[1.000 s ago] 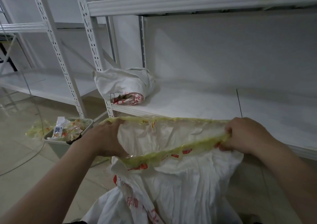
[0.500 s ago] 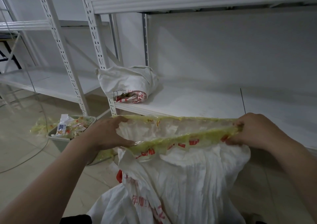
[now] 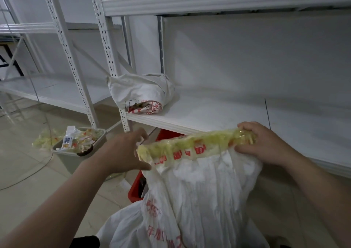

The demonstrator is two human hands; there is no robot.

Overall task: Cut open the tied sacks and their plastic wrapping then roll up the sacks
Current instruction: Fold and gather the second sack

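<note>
White shelving [image 3: 218, 115] fills the room, a rolled sack [image 3: 140, 94] on it. The held sack [image 3: 209, 190] has its yellow-filmed top rolled: right hand [image 3: 266, 145] grips one end, left hand [image 3: 121, 153], spread, touches the other. It half hides a red crate [image 3: 135, 190]; a grey bin [image 3: 76, 160] stands left.

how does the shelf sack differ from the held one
The shelf sack is a complete roll; the held sack is rolled only at its top, the rest hanging. The shelf sack lies on the shelf; the right hand grips the held sack. Both are white with red print.
</note>
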